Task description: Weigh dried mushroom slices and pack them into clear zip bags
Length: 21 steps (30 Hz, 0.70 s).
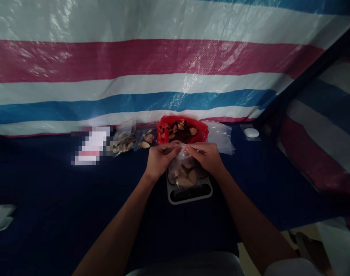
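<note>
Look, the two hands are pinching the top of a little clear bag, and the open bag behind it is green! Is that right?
Not quite: the open bag behind it is red, not green, as the head view shows. The rest is right: the left hand and the right hand are pinching the top of the little clear bag.

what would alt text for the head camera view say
A person's left hand and right hand pinch the top of a clear bag of tan pieces over a scale; behind it sits an open red bag holding similar pieces.
</note>
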Tool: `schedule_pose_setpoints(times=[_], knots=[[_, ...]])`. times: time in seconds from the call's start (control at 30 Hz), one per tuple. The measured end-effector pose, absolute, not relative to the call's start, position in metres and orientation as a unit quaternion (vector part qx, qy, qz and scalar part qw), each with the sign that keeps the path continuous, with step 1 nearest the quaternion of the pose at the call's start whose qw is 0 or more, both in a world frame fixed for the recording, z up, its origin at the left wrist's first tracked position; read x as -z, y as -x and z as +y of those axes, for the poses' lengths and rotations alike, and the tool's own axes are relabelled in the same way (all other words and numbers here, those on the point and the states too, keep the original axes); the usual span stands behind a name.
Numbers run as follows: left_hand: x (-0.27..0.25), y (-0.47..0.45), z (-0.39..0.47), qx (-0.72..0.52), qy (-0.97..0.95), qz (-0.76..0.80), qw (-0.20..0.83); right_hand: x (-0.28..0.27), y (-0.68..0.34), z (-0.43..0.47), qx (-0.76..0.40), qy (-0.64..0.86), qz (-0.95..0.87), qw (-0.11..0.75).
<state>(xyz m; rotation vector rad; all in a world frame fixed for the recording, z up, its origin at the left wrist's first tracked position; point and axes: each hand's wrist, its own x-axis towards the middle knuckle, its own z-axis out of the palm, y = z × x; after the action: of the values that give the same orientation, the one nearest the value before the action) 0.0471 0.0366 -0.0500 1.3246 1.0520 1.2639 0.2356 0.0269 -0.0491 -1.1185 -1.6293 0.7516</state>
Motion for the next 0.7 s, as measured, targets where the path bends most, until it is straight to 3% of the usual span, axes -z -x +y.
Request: schedule_pose_setpoints(times=[0.7], knots=[[0.050,-0.040,0.039,-0.532,-0.567,0.439,0.451,0.056,-0.226,0.030,-0.321,0.492,-0.622,0.518]])
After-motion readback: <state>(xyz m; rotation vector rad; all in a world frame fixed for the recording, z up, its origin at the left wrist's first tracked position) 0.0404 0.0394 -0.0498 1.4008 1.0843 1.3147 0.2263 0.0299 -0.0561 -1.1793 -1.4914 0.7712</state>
